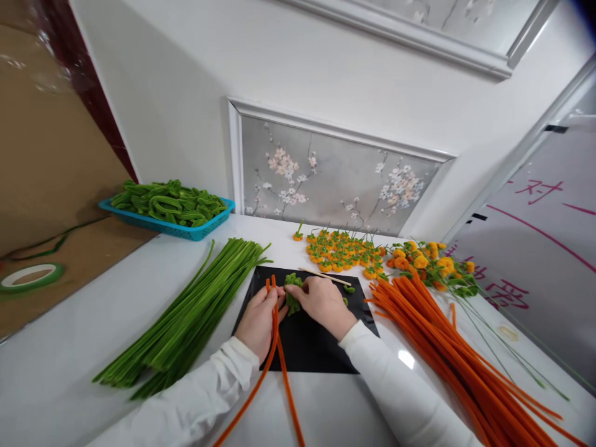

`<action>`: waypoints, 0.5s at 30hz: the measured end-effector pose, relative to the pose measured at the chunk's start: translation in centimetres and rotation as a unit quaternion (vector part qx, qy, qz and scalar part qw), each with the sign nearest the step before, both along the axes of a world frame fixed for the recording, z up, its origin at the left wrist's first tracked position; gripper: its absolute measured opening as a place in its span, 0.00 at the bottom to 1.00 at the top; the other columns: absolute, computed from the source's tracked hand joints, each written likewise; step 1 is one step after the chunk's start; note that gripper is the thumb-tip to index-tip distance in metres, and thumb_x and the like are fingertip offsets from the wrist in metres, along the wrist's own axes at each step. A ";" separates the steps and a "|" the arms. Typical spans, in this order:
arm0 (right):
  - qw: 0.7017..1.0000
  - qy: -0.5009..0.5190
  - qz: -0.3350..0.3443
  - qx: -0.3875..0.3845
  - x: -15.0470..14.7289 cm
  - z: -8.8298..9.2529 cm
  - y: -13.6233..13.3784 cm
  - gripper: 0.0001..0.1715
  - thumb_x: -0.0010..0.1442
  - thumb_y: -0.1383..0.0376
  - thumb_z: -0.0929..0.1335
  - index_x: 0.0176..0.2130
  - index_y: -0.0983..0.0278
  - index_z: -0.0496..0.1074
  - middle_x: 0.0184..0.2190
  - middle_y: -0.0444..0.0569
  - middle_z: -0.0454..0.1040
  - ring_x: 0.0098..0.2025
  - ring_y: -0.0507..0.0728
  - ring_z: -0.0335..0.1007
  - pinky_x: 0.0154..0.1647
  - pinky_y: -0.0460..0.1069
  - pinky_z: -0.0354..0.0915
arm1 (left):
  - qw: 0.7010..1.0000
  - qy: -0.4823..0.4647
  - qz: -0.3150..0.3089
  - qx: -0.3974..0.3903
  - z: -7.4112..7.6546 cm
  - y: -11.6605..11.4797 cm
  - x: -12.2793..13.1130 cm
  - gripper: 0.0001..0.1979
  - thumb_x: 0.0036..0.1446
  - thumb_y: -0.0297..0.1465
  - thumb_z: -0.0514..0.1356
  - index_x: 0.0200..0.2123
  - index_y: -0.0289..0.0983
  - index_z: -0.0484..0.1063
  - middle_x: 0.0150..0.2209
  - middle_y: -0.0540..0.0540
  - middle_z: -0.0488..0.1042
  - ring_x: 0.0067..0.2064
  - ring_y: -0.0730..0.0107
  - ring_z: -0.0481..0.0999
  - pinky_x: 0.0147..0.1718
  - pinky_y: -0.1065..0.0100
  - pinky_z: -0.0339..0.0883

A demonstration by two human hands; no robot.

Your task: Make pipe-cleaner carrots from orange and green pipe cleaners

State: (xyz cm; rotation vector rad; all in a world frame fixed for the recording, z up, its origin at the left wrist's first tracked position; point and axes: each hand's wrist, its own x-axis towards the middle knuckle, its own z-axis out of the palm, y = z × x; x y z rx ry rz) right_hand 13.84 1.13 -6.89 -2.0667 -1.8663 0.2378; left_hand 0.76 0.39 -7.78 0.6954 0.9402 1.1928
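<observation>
My left hand [260,321] is closed around two orange pipe cleaners [276,338], whose lower ends cross and trail over the table's front edge. Pinched in my right hand [325,303] is a piece of bent green pipe cleaner [293,292], which the left fingertips also appear to touch. Both hands are above a black mat [310,351]. On the mat, a thin wooden stick [326,275] lies behind the right hand, and small green bits [349,289] are beside it. My fingertips partly hide the green piece.
Green pipe cleaners [186,310] lie in a bundle at left, orange ones [447,354] at right. Behind them are a blue basket [198,232] of green loops, rows of small orange-and-green flowers [342,249] and a bunch of stemmed flowers [421,262]. A tape roll [30,277] is far left.
</observation>
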 end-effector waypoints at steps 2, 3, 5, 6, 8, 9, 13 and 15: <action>1.000 -0.005 0.003 -0.010 0.1 0.0 0.5 0.33 0.60 0.42 0.59 0.30 0.66 0.74 0.29 0.58 0.77 0.36 0.62 0.75 0.33 0.50 0.62 | 1.000 -0.001 -0.003 0.003 -0.2 -0.1 0.0 0.08 0.55 0.30 0.60 0.25 0.35 0.68 0.37 0.46 0.73 0.42 0.67 0.74 0.42 0.65 0.69; 1.000 -0.009 0.006 -0.015 0.0 0.0 0.7 0.33 0.60 0.42 0.59 0.30 0.66 0.74 0.28 0.58 0.76 0.35 0.61 0.75 0.33 0.49 0.62 | 1.000 -0.003 -0.003 0.004 -0.3 -0.1 0.0 0.08 0.55 0.30 0.61 0.25 0.35 0.68 0.36 0.46 0.73 0.42 0.67 0.74 0.42 0.65 0.68; 1.000 -0.019 0.012 -0.022 -0.2 -0.2 1.1 0.31 0.59 0.43 0.61 0.30 0.67 0.74 0.29 0.58 0.76 0.36 0.61 0.75 0.32 0.49 0.62 | 1.000 -0.002 -0.006 0.003 -0.6 -0.2 0.2 0.08 0.54 0.31 0.61 0.25 0.36 0.67 0.35 0.46 0.73 0.41 0.68 0.74 0.42 0.65 0.68; 0.999 -0.025 0.016 -0.024 -0.4 -0.2 1.2 0.28 0.59 0.45 0.62 0.32 0.67 0.74 0.30 0.58 0.77 0.37 0.61 0.75 0.32 0.49 0.62 | 1.000 0.000 -0.009 0.002 -0.7 -0.3 0.2 0.08 0.55 0.32 0.60 0.25 0.36 0.67 0.35 0.46 0.73 0.40 0.68 0.74 0.41 0.65 0.67; 0.998 -0.040 0.027 -0.025 -0.9 -0.2 1.3 0.21 0.58 0.52 0.65 0.35 0.68 0.73 0.33 0.59 0.77 0.38 0.62 0.74 0.33 0.49 0.62 | 1.000 0.006 -0.017 0.007 -1.0 -0.5 0.3 0.08 0.55 0.33 0.59 0.26 0.36 0.67 0.33 0.47 0.73 0.38 0.68 0.75 0.40 0.64 0.67; 0.998 -0.048 0.036 -0.026 -1.2 -0.2 1.2 0.18 0.58 0.55 0.66 0.36 0.68 0.73 0.34 0.59 0.76 0.39 0.62 0.74 0.33 0.49 0.62 | 1.000 0.014 -0.020 0.014 -1.1 -0.7 0.3 0.09 0.55 0.34 0.59 0.27 0.36 0.68 0.31 0.47 0.73 0.36 0.67 0.74 0.40 0.64 0.66; 0.994 -0.080 0.071 -0.027 -2.1 0.3 0.3 0.12 0.57 0.63 0.66 0.39 0.69 0.72 0.36 0.60 0.76 0.40 0.62 0.74 0.36 0.49 0.63 | 0.986 0.127 0.016 0.103 -1.2 -1.3 0.0 0.07 0.53 0.34 0.61 0.27 0.36 0.70 0.29 0.49 0.72 0.36 0.66 0.72 0.41 0.66 0.64; 0.991 -0.100 0.084 -0.028 -2.3 0.5 -0.2 0.13 0.55 0.67 0.67 0.41 0.70 0.72 0.38 0.61 0.75 0.41 0.62 0.73 0.38 0.50 0.63 | 0.976 0.160 0.057 0.139 -1.4 -1.3 -0.2 0.07 0.52 0.34 0.62 0.26 0.37 0.71 0.30 0.48 0.72 0.38 0.64 0.71 0.43 0.65 0.64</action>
